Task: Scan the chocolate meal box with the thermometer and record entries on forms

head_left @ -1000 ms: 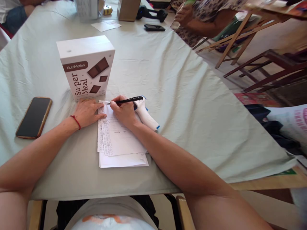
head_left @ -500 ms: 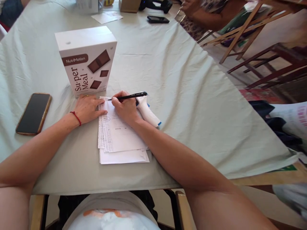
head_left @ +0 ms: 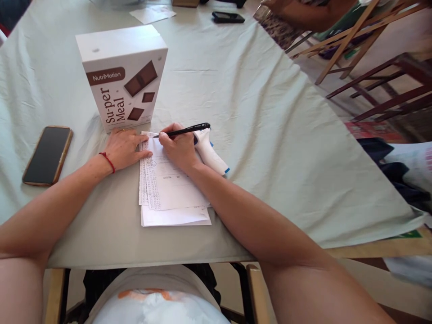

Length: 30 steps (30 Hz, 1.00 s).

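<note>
A black pen is gripped in my right hand, its tip at the upper left of a stack of papers. Small handwriting runs down the left margin of the top sheets. My left hand lies with fingers spread, thumb and fingertips resting on the papers' left edge; a red cord bracelet circles its wrist. Just behind it stands an upright white and brown NutriMotion box. To the right of my writing hand lies a white handheld device with blue trim, partly covered by that hand.
A smartphone in a brown case lies at the left on the pale green tablecloth. Farther back are a loose paper and a black phone. Another person's arm shows at top right, near wooden chairs.
The view has tilted slightly downward, so most of the tabletop things sit a little higher in the frame. My pen tip has shifted very slightly right on the paper; my left hand stays in place.
</note>
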Tool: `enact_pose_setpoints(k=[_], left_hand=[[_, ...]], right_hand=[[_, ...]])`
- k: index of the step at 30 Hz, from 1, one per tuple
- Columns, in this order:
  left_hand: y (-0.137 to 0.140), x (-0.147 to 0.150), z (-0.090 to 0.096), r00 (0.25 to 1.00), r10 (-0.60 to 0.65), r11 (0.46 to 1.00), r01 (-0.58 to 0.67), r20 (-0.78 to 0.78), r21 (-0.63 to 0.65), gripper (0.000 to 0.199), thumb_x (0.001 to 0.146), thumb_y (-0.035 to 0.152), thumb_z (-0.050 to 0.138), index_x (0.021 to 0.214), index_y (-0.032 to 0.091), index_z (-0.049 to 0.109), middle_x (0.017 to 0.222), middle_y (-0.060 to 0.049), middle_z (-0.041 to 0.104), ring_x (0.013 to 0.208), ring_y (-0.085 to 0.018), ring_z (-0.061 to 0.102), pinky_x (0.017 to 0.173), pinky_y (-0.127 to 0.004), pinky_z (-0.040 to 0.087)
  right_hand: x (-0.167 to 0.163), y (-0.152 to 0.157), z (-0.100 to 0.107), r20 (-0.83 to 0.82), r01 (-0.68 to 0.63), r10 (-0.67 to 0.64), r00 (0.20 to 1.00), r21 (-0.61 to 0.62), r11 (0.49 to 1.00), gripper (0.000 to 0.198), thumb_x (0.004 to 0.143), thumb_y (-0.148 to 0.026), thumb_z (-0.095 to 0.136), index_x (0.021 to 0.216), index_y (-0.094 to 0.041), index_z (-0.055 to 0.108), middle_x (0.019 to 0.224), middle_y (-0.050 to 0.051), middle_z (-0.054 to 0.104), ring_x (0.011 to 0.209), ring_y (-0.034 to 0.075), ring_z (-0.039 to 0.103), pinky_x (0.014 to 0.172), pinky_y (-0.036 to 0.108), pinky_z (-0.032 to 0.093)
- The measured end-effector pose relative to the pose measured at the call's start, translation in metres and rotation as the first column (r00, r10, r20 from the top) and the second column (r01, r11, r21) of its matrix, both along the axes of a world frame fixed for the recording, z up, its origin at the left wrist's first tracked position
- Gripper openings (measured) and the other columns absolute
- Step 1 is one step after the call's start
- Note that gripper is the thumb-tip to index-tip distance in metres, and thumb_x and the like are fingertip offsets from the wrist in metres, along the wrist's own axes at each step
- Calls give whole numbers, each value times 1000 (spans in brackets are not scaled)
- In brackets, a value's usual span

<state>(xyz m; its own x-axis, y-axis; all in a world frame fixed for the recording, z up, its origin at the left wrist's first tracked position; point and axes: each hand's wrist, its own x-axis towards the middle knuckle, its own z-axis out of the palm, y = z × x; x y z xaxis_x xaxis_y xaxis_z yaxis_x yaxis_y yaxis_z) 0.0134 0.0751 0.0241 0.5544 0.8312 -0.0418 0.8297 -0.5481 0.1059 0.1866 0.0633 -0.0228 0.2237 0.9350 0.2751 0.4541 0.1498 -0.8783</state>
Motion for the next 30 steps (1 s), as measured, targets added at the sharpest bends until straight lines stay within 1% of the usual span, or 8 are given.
enact_pose_setpoints(k=[7, 11, 16, 21, 23, 27, 28, 30], left_hand=[[0, 0, 1, 1000, 2, 1000, -2, -14, 3, 45, 94, 51, 62, 127, 22, 71, 111, -13, 71, 102, -35, 67, 99, -53, 46], [0, 0, 1, 1000, -4, 1000, 4, -7, 6, 45, 93, 52, 63, 126, 22, 71, 112, -13, 71, 103, -36, 68, 99, -53, 46], [3, -1, -5, 1000, 2, 1000, -2, 4, 23, 43, 93, 52, 63, 123, 22, 72, 111, -13, 72, 104, -37, 68, 97, -54, 46], [6, -5, -16, 983, -83, 991, 64, 161, 117, 31, 90, 46, 68, 106, 20, 72, 98, -10, 71, 94, -33, 69, 93, -53, 49], [7, -8, -13, 930, -150, 947, 38, 335, 319, 18, 91, 39, 64, 93, 21, 66, 93, -8, 68, 94, -30, 67, 92, -50, 49], [18, -22, -2, 676, -382, 652, -285, 630, 702, 33, 84, 41, 69, 108, 29, 50, 112, -8, 54, 115, -31, 55, 99, -53, 45], [24, -27, -3, 623, -395, 618, -363, 675, 697, 48, 81, 45, 73, 119, 32, 46, 123, -8, 49, 124, -32, 49, 105, -55, 41], [40, -38, -13, 546, -338, 664, -439, 767, 605, 82, 78, 52, 79, 141, 38, 29, 146, -7, 34, 144, -34, 32, 120, -57, 27]], right_hand=[[8, -1, -1, 77, -24, 12, 997, 166, 986, 8, 86, -23, 52, 78, -23, 54, 71, -2, 60, 69, 14, 59, 70, 30, 51], [26, -14, 18, 386, -234, 92, 918, 339, 911, 17, 96, -28, 48, 102, -23, 63, 94, 3, 66, 86, 17, 64, 81, 34, 52], [45, -40, 29, 739, -414, 148, 657, 190, 890, 28, 101, -20, 41, 119, -22, 62, 107, 9, 65, 95, 21, 63, 79, 34, 51], [50, -54, 14, 856, -359, 170, 489, 20, 933, 33, 101, -13, 39, 121, -19, 65, 106, 11, 63, 91, 22, 58, 78, 35, 48], [50, -54, 10, 862, -370, 213, 459, -32, 928, 33, 100, -12, 40, 121, -18, 65, 107, 14, 63, 92, 23, 56, 77, 36, 47], [50, -53, 8, 863, -411, 256, 435, -62, 910, 37, 97, -5, 38, 120, -18, 64, 109, 14, 61, 93, 23, 52, 75, 35, 44], [50, -53, 8, 865, -410, 249, 436, -55, 910, 38, 97, -4, 38, 120, -19, 64, 109, 14, 61, 92, 23, 51, 74, 35, 43], [50, -53, 8, 868, -407, 236, 437, -43, 912, 38, 97, -4, 37, 119, -20, 64, 108, 13, 61, 91, 22, 50, 74, 34, 42]])
